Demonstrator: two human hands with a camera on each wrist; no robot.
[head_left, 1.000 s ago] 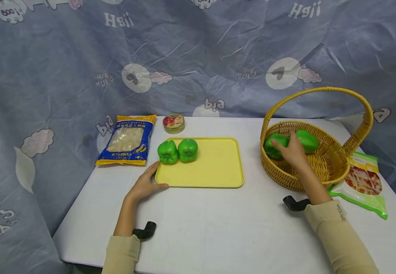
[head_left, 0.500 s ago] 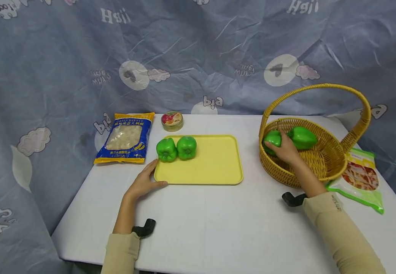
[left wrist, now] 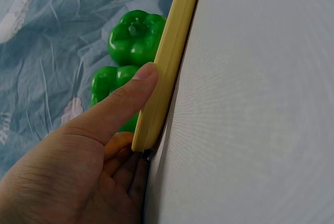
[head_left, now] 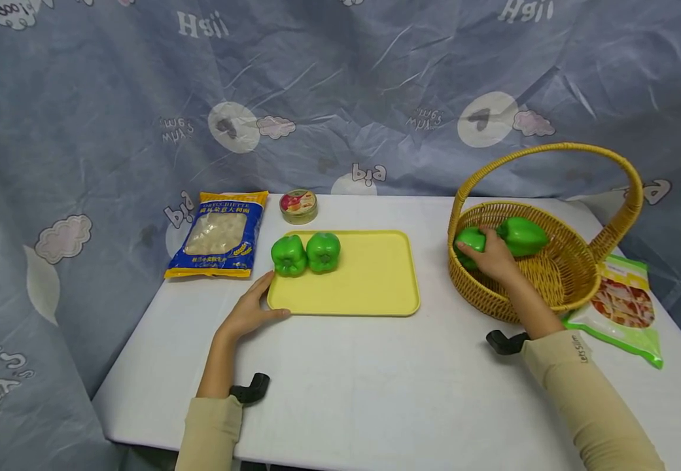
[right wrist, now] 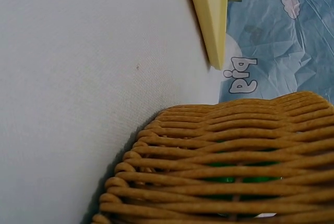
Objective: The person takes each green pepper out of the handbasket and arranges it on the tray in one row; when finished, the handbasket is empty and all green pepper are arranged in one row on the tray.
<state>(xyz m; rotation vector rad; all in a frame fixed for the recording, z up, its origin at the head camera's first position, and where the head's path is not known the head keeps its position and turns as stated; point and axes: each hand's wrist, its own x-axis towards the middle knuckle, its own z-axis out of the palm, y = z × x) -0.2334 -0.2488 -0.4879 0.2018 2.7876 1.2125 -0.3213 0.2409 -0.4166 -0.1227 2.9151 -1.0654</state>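
Note:
My left hand (head_left: 248,313) holds the left end of a yellow tray (head_left: 369,281), its thumb on the front rim and its fingers along the left side. In the left wrist view the thumb lies against the tray's rim (left wrist: 167,72). Two green bell peppers (head_left: 289,256) stand side by side on the tray's left part. Inside a wicker basket (head_left: 558,278), my right hand (head_left: 495,259) grips a green bell pepper (head_left: 468,241), partly hidden by the fingers. A second green pepper (head_left: 523,236) lies just right of it. The right wrist view shows mostly the basket's woven side (right wrist: 235,156).
A blue and yellow pasta bag (head_left: 219,234) lies at the back left, beside a small round tin (head_left: 298,207). A green and white food bag (head_left: 625,307) lies right of the basket, partly under it. The basket's tall handle (head_left: 576,150) arches over it. A printed curtain hangs behind.
My right hand has closed lower around the left pepper in the basket, and the pepper beside it has shifted slightly. The left hand stays on the tray.

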